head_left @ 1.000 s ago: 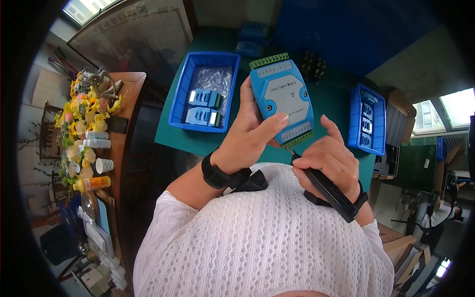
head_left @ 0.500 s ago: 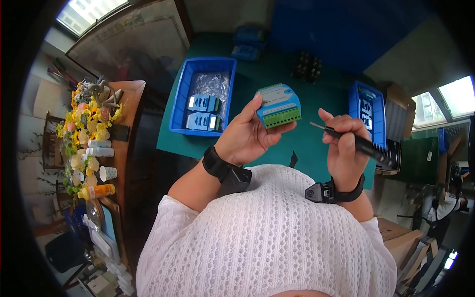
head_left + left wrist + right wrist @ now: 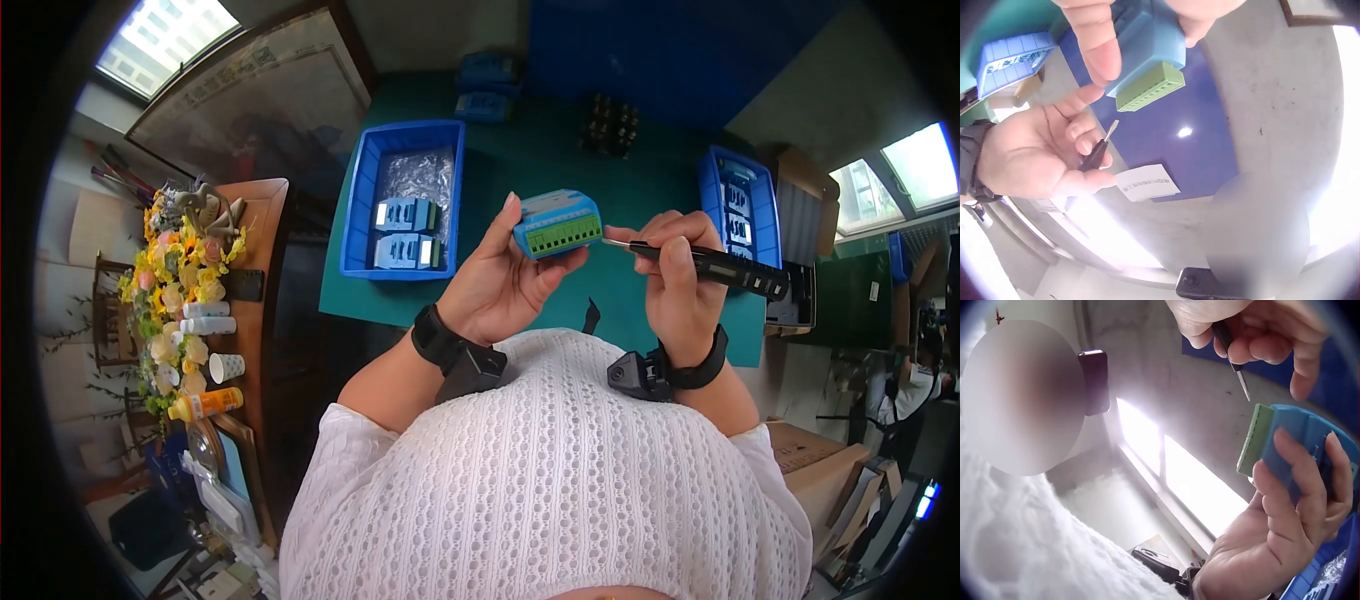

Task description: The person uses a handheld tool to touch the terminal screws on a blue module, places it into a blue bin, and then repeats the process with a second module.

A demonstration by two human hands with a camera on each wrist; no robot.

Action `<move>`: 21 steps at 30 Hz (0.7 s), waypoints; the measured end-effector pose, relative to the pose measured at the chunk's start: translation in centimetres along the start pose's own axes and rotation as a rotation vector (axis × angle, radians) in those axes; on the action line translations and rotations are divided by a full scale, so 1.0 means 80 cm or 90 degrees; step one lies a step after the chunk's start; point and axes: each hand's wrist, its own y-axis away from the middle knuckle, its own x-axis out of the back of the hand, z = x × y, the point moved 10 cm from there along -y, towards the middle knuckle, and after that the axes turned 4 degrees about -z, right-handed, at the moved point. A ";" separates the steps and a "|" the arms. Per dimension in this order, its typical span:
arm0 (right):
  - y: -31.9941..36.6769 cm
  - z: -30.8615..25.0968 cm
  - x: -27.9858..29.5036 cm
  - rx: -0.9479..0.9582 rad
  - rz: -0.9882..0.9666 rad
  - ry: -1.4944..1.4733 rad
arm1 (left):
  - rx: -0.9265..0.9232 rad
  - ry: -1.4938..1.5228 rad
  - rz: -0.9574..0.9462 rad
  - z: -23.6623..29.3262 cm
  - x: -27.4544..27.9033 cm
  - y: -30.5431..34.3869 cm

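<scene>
My left hand (image 3: 497, 288) grips a blue electronic module (image 3: 553, 206), thumb on one side and fingers underneath. Its green screw terminal block (image 3: 566, 237) faces toward me, a row of small openings along it. In my right hand (image 3: 682, 290) is a black-handled screwdriver (image 3: 735, 272), pinched between thumb and fingers. The screwdriver's thin metal blade points left, its tip right by the block's right end in the head view. A small gap shows between the blade (image 3: 1244, 386) and the green block (image 3: 1254, 440) in the right wrist view.
On the green table (image 3: 500, 165), a blue bin (image 3: 352, 215) with two modules and clear plastic stands left. Another blue bin (image 3: 768, 205) with modules stands right. Stacked blue modules (image 3: 486, 106) and dark small parts (image 3: 608, 127) lie at the back. A wooden sideboard (image 3: 262, 210) holds flowers and bottles.
The module has tilted from face-up until its terminal block faces me. The screwdriver drew away to the right, then came back left to the block's end, its handle now nearly level.
</scene>
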 end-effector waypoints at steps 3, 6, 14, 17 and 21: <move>-0.003 -0.002 0.000 0.019 -0.002 0.001 | -0.009 -0.025 0.012 0.001 0.001 -0.001; -0.001 -0.003 0.005 0.013 0.017 0.036 | -0.024 -0.047 0.020 0.004 0.001 -0.001; -0.003 -0.005 0.005 0.034 0.022 0.088 | -0.030 -0.086 0.025 0.007 -0.003 -0.001; -0.004 -0.009 0.002 0.060 0.016 0.114 | -0.038 -0.102 0.037 0.009 -0.002 -0.001; -0.004 -0.007 0.003 0.039 0.018 0.135 | -0.051 -0.127 0.051 0.012 -0.001 -0.002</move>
